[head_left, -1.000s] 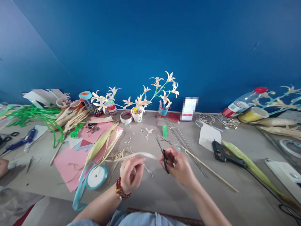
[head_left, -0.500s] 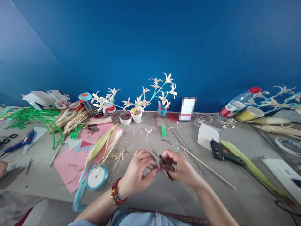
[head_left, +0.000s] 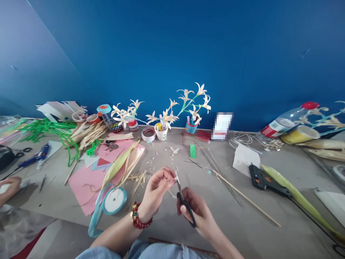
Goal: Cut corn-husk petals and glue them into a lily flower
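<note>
My right hand (head_left: pixel 201 212) grips black-handled scissors (head_left: pixel 190 213), thumb and fingers at the loops. The scissor blades point away from me, up beside my left fingertips. My left hand (head_left: pixel 159 190), with a red bead bracelet at the wrist, is closed in a pinch on a small pale strip (head_left: pixel 175 179). That strip meets the blades; its full shape is hidden by my fingers. Just beyond my hands, small pale scraps (head_left: pixel 151 162) and a pale petal-like piece (head_left: pixel 174 150) lie on the grey table (head_left: pixel 226 230).
A ribbon roll (head_left: pixel 124 201) and pink paper (head_left: pixel 81 183) lie left. Pale flowers (head_left: pixel 199 90) stand in cups at the blue wall. Right are a wooden stick (head_left: pixel 256 207), thin wires and a black glue gun (head_left: pixel 258 176). Another person's hand (head_left: pixel 12 189) shows far left.
The scissors have swung round in my right hand, so the blades now point away and reach the strip at my left fingertips. My right hand has come nearer to me. The view has shifted slightly.
</note>
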Demonstrator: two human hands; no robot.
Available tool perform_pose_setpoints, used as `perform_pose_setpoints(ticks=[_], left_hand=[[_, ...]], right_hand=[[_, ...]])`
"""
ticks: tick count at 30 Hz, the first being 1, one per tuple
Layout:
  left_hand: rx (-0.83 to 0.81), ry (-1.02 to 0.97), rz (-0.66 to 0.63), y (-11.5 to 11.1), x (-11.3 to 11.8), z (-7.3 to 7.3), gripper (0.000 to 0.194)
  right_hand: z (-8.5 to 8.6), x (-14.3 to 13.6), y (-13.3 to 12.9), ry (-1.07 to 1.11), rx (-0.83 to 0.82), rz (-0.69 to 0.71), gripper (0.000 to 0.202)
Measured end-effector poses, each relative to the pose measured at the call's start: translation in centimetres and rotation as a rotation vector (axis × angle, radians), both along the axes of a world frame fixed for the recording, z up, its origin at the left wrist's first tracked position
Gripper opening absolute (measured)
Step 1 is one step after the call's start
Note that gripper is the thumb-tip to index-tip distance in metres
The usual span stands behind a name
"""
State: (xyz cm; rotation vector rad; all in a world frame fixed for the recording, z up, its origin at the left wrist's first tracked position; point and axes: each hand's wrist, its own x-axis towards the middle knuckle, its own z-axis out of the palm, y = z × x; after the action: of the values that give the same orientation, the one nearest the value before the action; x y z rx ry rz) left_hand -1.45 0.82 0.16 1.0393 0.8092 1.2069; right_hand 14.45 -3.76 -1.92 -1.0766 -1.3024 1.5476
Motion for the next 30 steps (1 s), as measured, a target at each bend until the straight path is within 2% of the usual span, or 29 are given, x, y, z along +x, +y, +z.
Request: perform_pose_setpoints(ticks=[5, 11, 19, 30], left_hand=[[-0.016, -0.017, 0.043, -0.3, 0.4, -0.2, 0.017], [-0.033, -0.035, 0.079, -0.6, 0.9, -0.4, 0.021], [0.0, -0.024, 0.06, -0.6, 0.9, -0.4, 0.021], [0.003, 0.005, 0.052, -0.6, 0.8, -0.7, 0.02]], right_hand=[[-0.2, -1.0, -0.2, 0.043, -0.025, -0.03, 0.051], [0.0, -1.4, -0.2, -0.017, 0.011, -0.075, 0.053], [-1.2, -1.4, -0.4, -0.086, 0.02, -0.076, 0.047], [-1.7, -1.5, -0.3, -0.065, -0.002, -0.072, 0.048]])
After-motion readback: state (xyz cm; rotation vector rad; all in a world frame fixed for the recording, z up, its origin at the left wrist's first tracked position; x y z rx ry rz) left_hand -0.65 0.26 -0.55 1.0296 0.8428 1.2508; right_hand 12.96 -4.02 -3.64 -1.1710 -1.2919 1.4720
